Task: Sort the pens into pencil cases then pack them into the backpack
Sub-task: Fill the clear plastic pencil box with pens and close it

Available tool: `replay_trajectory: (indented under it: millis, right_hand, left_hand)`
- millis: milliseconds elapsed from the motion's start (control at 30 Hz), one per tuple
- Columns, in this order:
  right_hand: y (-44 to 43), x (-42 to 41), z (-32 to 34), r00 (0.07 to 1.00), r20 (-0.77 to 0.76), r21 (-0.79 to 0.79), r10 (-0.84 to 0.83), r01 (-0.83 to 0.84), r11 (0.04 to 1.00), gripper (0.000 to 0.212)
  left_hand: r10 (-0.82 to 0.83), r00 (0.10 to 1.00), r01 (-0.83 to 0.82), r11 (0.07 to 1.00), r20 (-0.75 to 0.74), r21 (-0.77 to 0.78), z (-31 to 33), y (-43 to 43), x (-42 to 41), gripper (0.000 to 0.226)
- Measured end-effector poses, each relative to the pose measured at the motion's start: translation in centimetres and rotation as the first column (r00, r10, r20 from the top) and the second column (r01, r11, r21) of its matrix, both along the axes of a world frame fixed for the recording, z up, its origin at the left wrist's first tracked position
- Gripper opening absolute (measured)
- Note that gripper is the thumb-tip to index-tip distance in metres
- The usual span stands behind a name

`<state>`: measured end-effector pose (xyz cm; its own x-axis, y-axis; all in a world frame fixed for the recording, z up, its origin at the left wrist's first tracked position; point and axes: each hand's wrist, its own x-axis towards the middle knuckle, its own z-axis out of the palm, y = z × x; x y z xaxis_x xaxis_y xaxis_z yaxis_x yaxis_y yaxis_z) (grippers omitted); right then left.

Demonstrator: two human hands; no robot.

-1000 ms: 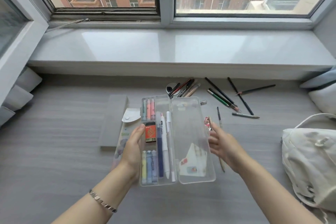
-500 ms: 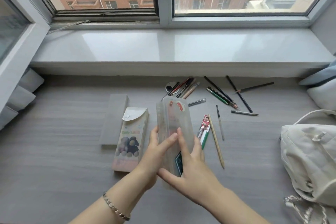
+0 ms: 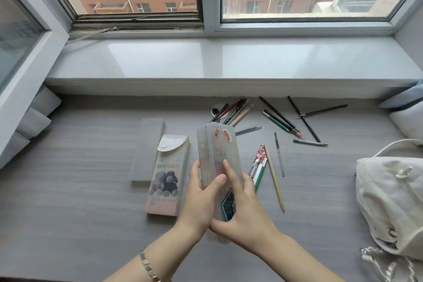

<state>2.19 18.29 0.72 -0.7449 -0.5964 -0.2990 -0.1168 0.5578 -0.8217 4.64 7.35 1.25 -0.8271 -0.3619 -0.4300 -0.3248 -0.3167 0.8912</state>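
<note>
Currently held: a translucent pencil case (image 3: pixel 219 151), lifted off the desk (image 3: pixel 68 190) and tilted with its far end raised. Its lid is folded against its base, though no latch can be made out.
Left hand (image 3: pixel 200 199): wrapped round the case's left edge, with the thumb laid across the front face and the other fingers hidden behind.
Right hand (image 3: pixel 242 210): clamped on the case's near right part, with the forefinger stretched up the lid and the thumb hooked beneath the near end.
Left of the fingers: a printed pencil case (image 3: pixel 168 171) with a snap flap is laid flat, just beside a plain grey case (image 3: pixel 148 146).
Right of the fingers: a red-wrapped pen (image 3: pixel 259 153), a green-and-white pen (image 3: pixel 259 174), a wooden pencil (image 3: pixel 274 176) and a thin pen (image 3: pixel 279 155) are laid close by on the desk.
Beyond the fingertips: a bundle of pens (image 3: pixel 235 110) and scattered dark pencils (image 3: pixel 281 119) are spread near the window sill (image 3: pixel 229 59).
Far right of the fingers: a cream backpack (image 3: pixel 393 199) is slumped on the desk.
Left wrist: a metal bracelet (image 3: pixel 148 268) is worn.
</note>
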Motion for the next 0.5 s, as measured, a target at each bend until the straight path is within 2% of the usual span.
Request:
replay_trajectory:
  millis: [100,167,233,300,367,400,467,500]
  right_hand:
    - [0.4,-0.3,0.2,0.994,0.088,-0.109,-0.059,0.069,0.992,0.107]
    - [1.0,-1.1,0.9,0.968,0.248,-0.222,-0.04,0.097,0.97,0.105]
    - [1.6,-1.9,1.6,0.917,0.387,-0.371,0.093,0.063,0.927,0.1]
    - [2.0,-2.2,2.2,0.871,0.446,-0.439,0.206,0.012,0.899,0.099]
    - [1.8,-2.2,2.7,0.85,0.471,-0.417,0.235,-0.02,0.909,0.094]
    - [1.6,-2.1,3.2,0.86,0.461,-0.385,0.22,-0.029,0.922,0.086]
    - [1.1,-2.1,4.0,0.929,0.354,-0.237,0.106,-0.02,0.971,0.065]
    - [0.8,-2.1,4.4,0.97,0.241,-0.127,0.024,0.007,0.992,0.054]
  left_hand:
    - [-0.106,0.994,0.106,0.99,0.006,-0.093,0.7,-0.3,0.3,0.045]
    - [-0.169,0.985,0.172,0.982,0.034,-0.081,1.4,-1.3,-0.3,0.039]
    - [-0.152,0.987,0.149,0.987,0.054,0.06,1.7,-2.6,-1.1,0.052]
    - [-0.103,0.994,0.091,0.971,0.042,0.222,2.0,-3.6,-1.9,0.063]
    - [-0.039,0.999,0.034,0.956,0.011,0.291,1.9,-3.8,-2.4,0.072]
    - [0.017,0.999,-0.024,0.96,0.028,0.281,1.9,-3.6,-2.5,0.088]
    - [0.138,0.988,-0.15,0.959,0.064,0.241,1.5,-2.9,-2.5,0.118]
    - [0.188,0.98,-0.197,0.951,0.058,0.24,1.3,-2.5,-2.4,0.123]
